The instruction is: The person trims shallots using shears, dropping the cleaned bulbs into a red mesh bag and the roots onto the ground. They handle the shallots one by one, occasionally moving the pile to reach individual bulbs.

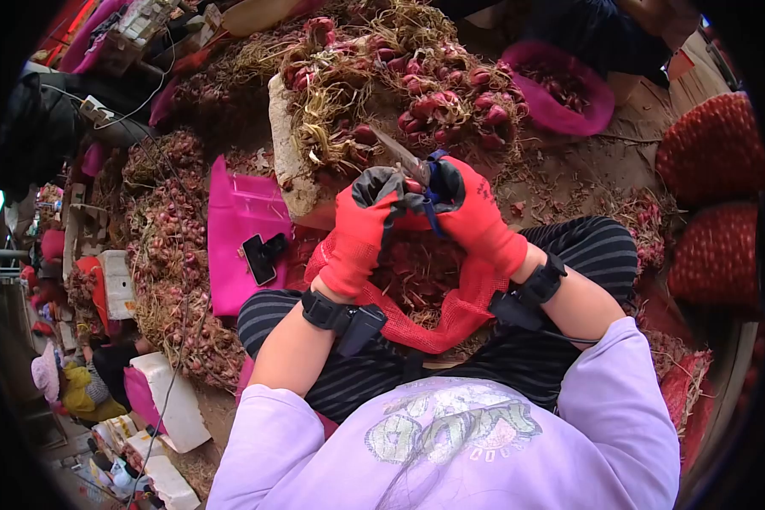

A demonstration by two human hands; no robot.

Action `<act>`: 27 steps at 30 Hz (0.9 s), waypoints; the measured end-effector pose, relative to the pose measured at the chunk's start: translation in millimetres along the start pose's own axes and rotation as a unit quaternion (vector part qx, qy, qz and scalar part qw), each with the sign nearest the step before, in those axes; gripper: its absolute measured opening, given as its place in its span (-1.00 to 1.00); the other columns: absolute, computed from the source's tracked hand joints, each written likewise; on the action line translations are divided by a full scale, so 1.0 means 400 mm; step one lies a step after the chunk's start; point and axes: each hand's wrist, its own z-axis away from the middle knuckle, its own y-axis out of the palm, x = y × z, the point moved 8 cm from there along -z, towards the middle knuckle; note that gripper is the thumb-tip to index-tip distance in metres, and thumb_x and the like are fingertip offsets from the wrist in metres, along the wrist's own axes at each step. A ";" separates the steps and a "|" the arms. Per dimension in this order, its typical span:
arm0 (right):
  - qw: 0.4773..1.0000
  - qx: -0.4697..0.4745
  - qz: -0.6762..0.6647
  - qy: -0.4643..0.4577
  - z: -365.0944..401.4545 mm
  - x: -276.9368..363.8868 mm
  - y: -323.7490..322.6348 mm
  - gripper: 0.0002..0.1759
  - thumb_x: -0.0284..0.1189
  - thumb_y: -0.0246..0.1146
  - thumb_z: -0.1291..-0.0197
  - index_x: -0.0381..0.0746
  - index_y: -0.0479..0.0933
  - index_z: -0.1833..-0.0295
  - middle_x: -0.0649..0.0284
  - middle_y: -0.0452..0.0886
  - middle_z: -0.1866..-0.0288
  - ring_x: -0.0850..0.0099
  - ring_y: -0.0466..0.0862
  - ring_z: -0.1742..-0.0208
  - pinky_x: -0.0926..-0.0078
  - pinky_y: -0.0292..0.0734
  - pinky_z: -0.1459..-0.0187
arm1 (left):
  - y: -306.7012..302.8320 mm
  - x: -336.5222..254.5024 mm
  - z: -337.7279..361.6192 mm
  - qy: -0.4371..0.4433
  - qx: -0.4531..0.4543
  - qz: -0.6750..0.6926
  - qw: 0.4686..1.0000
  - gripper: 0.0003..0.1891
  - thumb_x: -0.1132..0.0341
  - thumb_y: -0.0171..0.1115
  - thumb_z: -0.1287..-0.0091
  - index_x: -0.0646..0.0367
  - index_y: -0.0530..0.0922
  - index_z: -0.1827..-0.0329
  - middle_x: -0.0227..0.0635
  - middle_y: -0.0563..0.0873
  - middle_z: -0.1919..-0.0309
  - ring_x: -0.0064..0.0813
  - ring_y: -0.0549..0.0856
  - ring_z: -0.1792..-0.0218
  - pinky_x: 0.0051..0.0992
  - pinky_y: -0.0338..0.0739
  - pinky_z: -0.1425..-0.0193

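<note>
My right hand (467, 204), in a red glove with grey fingertips, is closed round blue-handled scissors (399, 155), whose blades point up and to the left. Close beside it, my left hand (370, 208), gloved the same way, pinches a small red shallot (413, 184) near the blades; the fingers partly hide it. Below both hands a red mesh bag (433, 338) lies open in my lap, with shallots and dry scraps inside. Just beyond my hands spreads a heap of shallots (433, 110) with dry stalks and roots.
At my left are a pink plastic sheet (229, 212) with a phone (261, 257) on it, and a long shallot heap (170, 255). A pink bag (582, 115) stands ahead, beside another person (603, 34). Full red mesh sacks (712, 153) line the right. Another person (72, 382) sits far left.
</note>
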 end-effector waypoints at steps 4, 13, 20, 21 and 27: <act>0.952 0.047 -0.266 0.147 -0.007 -0.021 0.013 -0.65 -0.54 0.36 -0.02 -0.30 0.47 0.05 0.33 0.61 0.18 0.58 0.59 0.17 0.59 0.53 0.14 | -0.010 0.057 -0.003 -0.061 0.087 0.175 0.979 -0.84 0.32 0.11 -0.37 0.23 0.54 0.17 -0.39 0.66 0.24 -0.60 0.63 0.24 -0.60 0.54 0.16; 0.991 -0.032 0.115 -0.064 -0.018 0.006 -0.032 -0.63 -0.46 0.40 0.07 -0.29 0.51 0.10 0.20 0.56 0.14 0.38 0.58 0.15 0.51 0.48 0.06 | 0.046 0.072 0.027 -0.160 0.052 0.180 0.969 -0.86 0.34 -0.07 -0.43 0.15 0.46 0.13 -0.47 0.58 0.25 -0.64 0.55 0.23 -0.61 0.50 0.17; 0.995 0.038 -0.093 0.025 -0.017 0.005 -0.004 -0.63 -0.50 0.37 0.07 -0.29 0.52 0.08 0.17 0.58 0.21 0.36 0.59 0.21 0.48 0.47 0.05 | 0.030 -0.004 0.014 0.043 0.085 -0.120 0.988 -0.71 0.27 0.07 -0.41 0.23 0.44 -0.09 -0.44 0.62 0.16 -0.64 0.59 0.18 -0.64 0.48 0.06; 0.988 0.042 -0.136 0.057 -0.017 0.007 -0.001 -0.65 -0.52 0.35 0.05 -0.29 0.52 0.07 0.17 0.60 0.23 0.38 0.60 0.22 0.48 0.48 0.06 | 0.029 0.001 0.012 0.002 0.076 -0.053 0.996 -0.72 0.29 0.08 -0.40 0.23 0.44 -0.09 -0.44 0.62 0.16 -0.63 0.58 0.19 -0.63 0.48 0.07; 0.995 -0.014 0.084 -0.041 -0.023 0.000 -0.031 -0.68 -0.63 0.26 0.00 -0.35 0.50 0.06 0.30 0.64 0.20 0.64 0.53 0.19 0.58 0.48 0.09 | 0.029 0.028 0.020 -0.080 0.058 0.032 0.995 -0.63 0.36 0.14 -0.35 0.22 0.40 -0.19 -0.40 0.61 0.10 -0.59 0.58 0.18 -0.58 0.47 0.04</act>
